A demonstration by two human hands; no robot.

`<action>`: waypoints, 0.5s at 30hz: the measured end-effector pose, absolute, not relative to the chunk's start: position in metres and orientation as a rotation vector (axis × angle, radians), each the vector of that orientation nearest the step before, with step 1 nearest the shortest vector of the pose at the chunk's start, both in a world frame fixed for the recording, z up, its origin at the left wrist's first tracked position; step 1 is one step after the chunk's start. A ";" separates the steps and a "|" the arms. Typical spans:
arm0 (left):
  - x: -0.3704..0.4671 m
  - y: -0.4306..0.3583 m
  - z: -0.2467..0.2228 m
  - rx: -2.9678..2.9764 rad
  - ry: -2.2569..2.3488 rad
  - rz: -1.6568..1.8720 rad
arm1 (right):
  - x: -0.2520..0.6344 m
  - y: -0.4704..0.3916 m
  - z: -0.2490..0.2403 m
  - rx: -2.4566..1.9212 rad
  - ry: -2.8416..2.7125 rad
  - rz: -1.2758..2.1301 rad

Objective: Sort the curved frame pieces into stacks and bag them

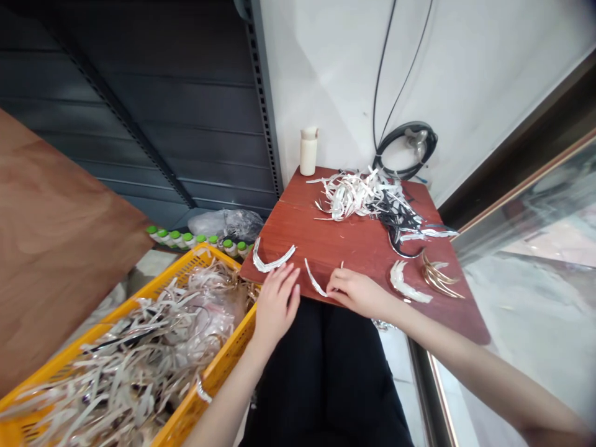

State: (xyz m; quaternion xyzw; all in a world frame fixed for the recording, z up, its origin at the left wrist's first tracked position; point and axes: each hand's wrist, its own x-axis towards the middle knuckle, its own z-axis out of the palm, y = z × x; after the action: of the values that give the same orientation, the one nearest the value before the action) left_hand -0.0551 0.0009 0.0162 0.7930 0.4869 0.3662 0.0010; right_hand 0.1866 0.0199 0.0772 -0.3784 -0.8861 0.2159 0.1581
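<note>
Left hand (276,301): fingers loosely spread, fingertips at a curved bundle of silvery-white strips (267,267) by the counter's near-left edge; not closed round it. Right hand (356,290): fingers curled inward at the near end of a single thin, curved silvery-white strip (315,279); cannot tell whether it is pinched.

Both pieces lie flat on the reddish-brown wooden counter (298,217), close to its front edge.

Risks (judgement): a sleeve-light nudge from either palm could tip the single strip off the edge onto the lap; a sideways brush of the left hand could drop the bundle into the basket below. Strips this thin probably snag and bend if pulled from the tangled white-and-black strip pile (367,198).

Containers: yellow slotted plastic basket (228,354), heaped with tangled pale strips and clear plastic film (209,329). White cylindrical bottle (308,155), upright at the back; contents hidden.
</note>
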 end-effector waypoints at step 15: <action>-0.043 -0.008 0.017 2.581 1.453 0.876 | 0.195 0.128 0.076 -1.384 -2.337 0.101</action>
State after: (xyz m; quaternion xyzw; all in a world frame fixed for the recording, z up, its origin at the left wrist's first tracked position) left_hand -0.0432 -0.0077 0.0173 0.8353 0.4702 0.2836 0.0261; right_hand 0.1955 0.1284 0.0758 -0.4979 -0.8407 0.0364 0.2100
